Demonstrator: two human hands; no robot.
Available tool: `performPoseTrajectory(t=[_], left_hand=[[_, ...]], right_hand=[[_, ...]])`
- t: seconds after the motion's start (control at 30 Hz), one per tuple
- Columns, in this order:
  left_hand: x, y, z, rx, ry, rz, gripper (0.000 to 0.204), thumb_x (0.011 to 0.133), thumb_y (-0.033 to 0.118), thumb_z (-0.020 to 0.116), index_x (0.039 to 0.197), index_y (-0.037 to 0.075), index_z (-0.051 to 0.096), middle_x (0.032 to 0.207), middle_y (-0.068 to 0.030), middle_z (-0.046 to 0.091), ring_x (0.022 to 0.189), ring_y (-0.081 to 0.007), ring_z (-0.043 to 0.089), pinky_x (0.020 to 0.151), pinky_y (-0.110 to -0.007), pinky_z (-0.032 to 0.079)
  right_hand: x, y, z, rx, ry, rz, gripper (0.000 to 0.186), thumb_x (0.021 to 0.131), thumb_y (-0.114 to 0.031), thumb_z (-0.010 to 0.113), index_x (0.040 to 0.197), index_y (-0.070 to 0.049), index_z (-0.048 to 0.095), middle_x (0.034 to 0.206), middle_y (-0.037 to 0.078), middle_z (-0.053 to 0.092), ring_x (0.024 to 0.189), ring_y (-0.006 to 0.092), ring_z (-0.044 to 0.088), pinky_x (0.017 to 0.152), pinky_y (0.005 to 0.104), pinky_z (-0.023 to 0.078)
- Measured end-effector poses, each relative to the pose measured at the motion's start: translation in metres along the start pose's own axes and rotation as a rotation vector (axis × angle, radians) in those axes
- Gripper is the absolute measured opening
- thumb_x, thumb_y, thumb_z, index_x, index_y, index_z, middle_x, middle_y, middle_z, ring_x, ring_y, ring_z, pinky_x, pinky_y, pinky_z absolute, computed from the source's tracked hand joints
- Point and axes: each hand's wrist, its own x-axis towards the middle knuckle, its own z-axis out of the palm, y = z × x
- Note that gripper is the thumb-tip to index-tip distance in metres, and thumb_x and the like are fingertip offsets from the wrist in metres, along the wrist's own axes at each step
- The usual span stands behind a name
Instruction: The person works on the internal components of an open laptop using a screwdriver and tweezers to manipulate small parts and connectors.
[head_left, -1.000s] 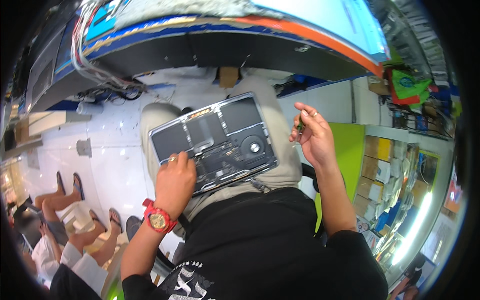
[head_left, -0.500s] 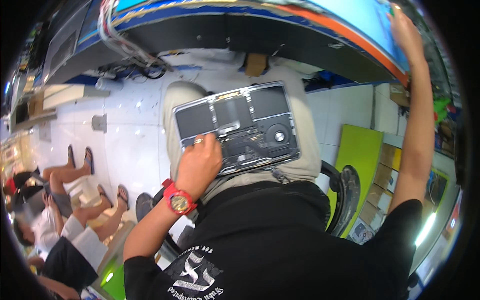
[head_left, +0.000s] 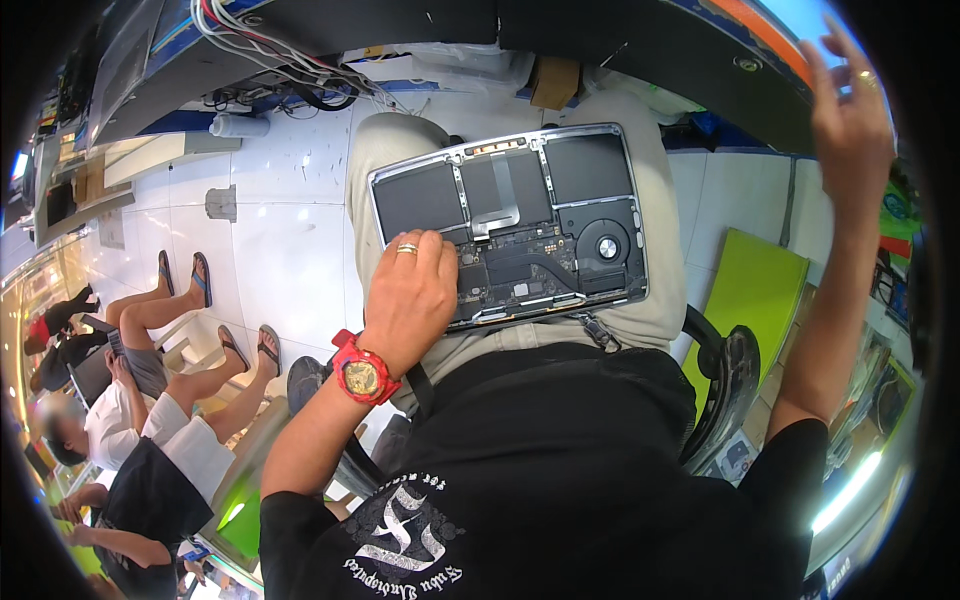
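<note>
An opened laptop base (head_left: 525,245) lies across my lap, bottom cover off, showing black battery cells, a circuit board and a round fan at its right. My left hand (head_left: 412,295), with a ring and a red watch, grips the laptop's lower left side; its fingers rest over the inner parts and the thumb is hidden. Up at the right, my right hand (head_left: 850,115) is raised beside the end of the desk, well away from the laptop. Its fingers are spread, and I see nothing held in them.
A dark desk front (head_left: 620,45) with an orange edge runs ahead of my knees. White cables (head_left: 290,60) hang at its left. A green panel (head_left: 745,290) leans beside the chair's armrest (head_left: 735,370). People in sandals sit at the left, beyond the tiled floor (head_left: 290,230).
My right hand has drawn back from the desk top toward me, its fingers now spread. The view has shifted, so the laptop appears larger and farther right. My left hand keeps its place on it.
</note>
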Motion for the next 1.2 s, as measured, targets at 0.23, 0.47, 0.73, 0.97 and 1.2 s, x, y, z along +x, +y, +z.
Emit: performPoseTrajectory(t=[0.23,0.47,0.73,0.97,1.2], left_hand=[[-0.002,-0.006,0.005,-0.155,0.116,-0.04,0.016,0.091,0.0,0.074,0.107,0.0,0.071,0.105,-0.0152,0.066,0.103,-0.0368,0.067,0.111,-0.053,0.055],[-0.008,-0.012,0.006,-0.245,0.138,-0.095,0.011,0.094,-0.001,0.074,0.105,0.001,0.072,0.102,-0.0147,0.066,0.102,-0.0371,0.067,0.111,-0.053,0.055],[-0.006,-0.001,-0.002,-0.078,0.137,-0.102,0.01,0.096,0.01,0.078,0.102,0.003,0.074,0.102,-0.0113,0.068,0.097,-0.0328,0.069,0.105,-0.051,0.057],[0.004,0.014,-0.011,0.072,-0.047,-0.099,0.009,0.094,0.012,0.076,0.093,0.004,0.072,0.097,-0.01,0.067,0.089,-0.028,0.072,0.076,-0.041,0.059],[0.007,0.017,-0.013,0.124,-0.084,-0.052,0.004,0.086,0.007,0.071,0.088,0.003,0.068,0.095,-0.01,0.065,0.087,-0.0271,0.072,0.077,-0.041,0.06]], right_hand=[[-0.073,-0.15,-0.025,0.777,-0.257,0.178,0.047,0.099,-0.013,0.083,0.144,-0.006,0.069,0.119,0.014,0.074,0.091,0.0292,0.075,0.079,0.0414,0.061],[-0.124,-0.182,-0.024,0.977,-0.543,0.372,0.045,0.102,-0.015,0.079,0.143,-0.003,0.067,0.121,0.017,0.073,0.096,0.0344,0.076,0.083,0.0442,0.06],[-0.125,-0.188,-0.02,0.971,-0.576,0.362,0.043,0.102,-0.013,0.077,0.143,-0.002,0.067,0.117,0.016,0.073,0.098,0.0347,0.074,0.088,0.0465,0.058],[-0.125,-0.189,-0.018,0.94,-0.582,0.312,0.042,0.104,-0.015,0.076,0.143,-0.003,0.066,0.116,0.016,0.073,0.1,0.0381,0.074,0.087,0.0487,0.058],[-0.126,-0.188,-0.019,0.915,-0.575,0.301,0.042,0.105,-0.016,0.075,0.144,-0.004,0.065,0.115,0.017,0.072,0.099,0.0388,0.073,0.086,0.0494,0.057]])
